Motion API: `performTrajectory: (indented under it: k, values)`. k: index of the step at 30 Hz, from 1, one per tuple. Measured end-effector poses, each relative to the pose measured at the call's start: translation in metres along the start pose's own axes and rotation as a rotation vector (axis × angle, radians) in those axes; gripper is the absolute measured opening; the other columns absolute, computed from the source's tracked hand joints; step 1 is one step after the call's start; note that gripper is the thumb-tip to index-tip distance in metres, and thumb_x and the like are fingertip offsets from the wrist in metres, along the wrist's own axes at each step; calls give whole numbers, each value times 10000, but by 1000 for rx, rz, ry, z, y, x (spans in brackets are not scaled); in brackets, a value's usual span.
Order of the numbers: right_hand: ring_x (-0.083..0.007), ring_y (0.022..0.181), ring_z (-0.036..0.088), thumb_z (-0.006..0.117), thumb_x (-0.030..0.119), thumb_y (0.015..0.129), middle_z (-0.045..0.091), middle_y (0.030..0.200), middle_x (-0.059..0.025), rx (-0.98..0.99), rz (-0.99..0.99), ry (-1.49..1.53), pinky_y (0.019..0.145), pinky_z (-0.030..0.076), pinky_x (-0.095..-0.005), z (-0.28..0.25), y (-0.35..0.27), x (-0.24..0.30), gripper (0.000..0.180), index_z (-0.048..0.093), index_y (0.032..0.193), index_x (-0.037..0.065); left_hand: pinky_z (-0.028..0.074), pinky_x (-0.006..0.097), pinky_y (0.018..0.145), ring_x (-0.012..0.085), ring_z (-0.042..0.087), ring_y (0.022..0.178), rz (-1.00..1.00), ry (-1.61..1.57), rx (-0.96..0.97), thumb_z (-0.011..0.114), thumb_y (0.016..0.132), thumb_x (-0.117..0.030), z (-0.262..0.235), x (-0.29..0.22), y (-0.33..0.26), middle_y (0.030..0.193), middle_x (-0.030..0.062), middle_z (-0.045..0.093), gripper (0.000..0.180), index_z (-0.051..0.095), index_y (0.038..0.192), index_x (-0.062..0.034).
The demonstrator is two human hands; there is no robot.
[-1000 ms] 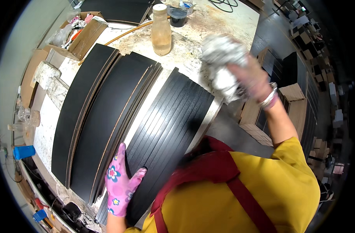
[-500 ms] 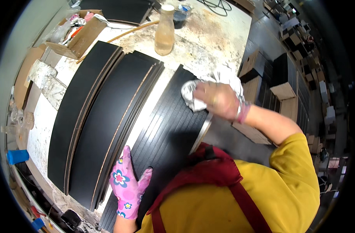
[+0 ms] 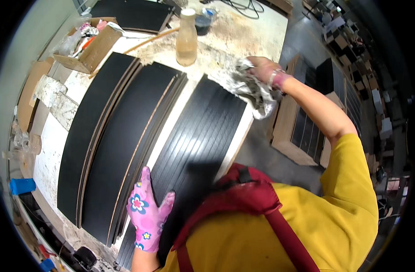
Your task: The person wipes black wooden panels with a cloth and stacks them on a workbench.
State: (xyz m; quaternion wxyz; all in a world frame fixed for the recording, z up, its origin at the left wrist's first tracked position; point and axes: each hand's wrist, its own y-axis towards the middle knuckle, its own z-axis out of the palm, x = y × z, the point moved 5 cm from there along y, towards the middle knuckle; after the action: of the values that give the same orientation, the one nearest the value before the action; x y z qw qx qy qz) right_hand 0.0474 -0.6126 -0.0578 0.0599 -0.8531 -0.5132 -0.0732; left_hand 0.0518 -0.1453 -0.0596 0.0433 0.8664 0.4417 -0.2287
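A row of narrow black strips (image 3: 203, 124), lying side by side like one grooved panel, slants across the table before me. My left hand (image 3: 145, 220), in a pink flowered glove, rests on the near left part of the strips, its index finger stretched forward and thumb apart. Past the far right corner of the strips, my bare right hand (image 3: 263, 69) grips a crumpled whitish rag (image 3: 257, 93), which hangs down beside the table edge. Left of the strips stand two stacks of curved black boards, a nearer stack (image 3: 126, 131) and an outer stack (image 3: 96, 122).
A bottle of pale amber liquid (image 3: 186, 38) stands beyond the boards, near a dark cup (image 3: 202, 25). An open cardboard box (image 3: 98, 47) with odds and ends sits at the far left. On the floor to the right are stacked black panels with brown edges (image 3: 302, 127).
My right hand has moved away from me with the rag, off the strips and past their far right corner. My left hand keeps its place on them.
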Motion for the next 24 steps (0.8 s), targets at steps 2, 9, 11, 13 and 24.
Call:
performTrajectory:
  k: [2,9,11,13,24]
  values:
    - [-214,889,650,547,187,892,649,1062,-93,104,240,157,792,523,-358,-44,-8,31,334,555,1211,90,450,424,838,377,564,954,-35,20,22,670,745,-404,4,0,0,1107,207,578,817,334,1400,-50]
    - [-273,823,628,634,57,663,609,909,-74,-241,-842,64,707,535,-348,11,-92,151,336,593,990,125,440,417,878,377,557,998,9,21,-43,671,740,-366,4,3,-5,1174,203,560,796,344,1394,-50]
    - [-262,815,622,599,38,693,600,919,-60,-216,-696,69,662,533,-347,8,-63,136,256,589,936,117,440,417,877,374,557,996,-37,0,-5,672,742,-365,5,2,-5,1171,200,562,793,347,1393,-51]
    - [-257,845,629,598,46,710,613,975,-69,-78,-670,-15,638,521,-344,6,-55,140,271,607,969,125,441,416,873,371,558,989,-89,-25,27,675,742,-366,2,2,0,1155,198,567,791,350,1392,-54]
    - [-274,790,619,529,25,739,608,857,-63,-69,-700,2,626,521,-362,6,-77,145,262,601,971,122,454,417,845,376,577,954,-50,-6,-13,688,734,-315,0,10,2,1108,222,583,763,378,1374,-39]
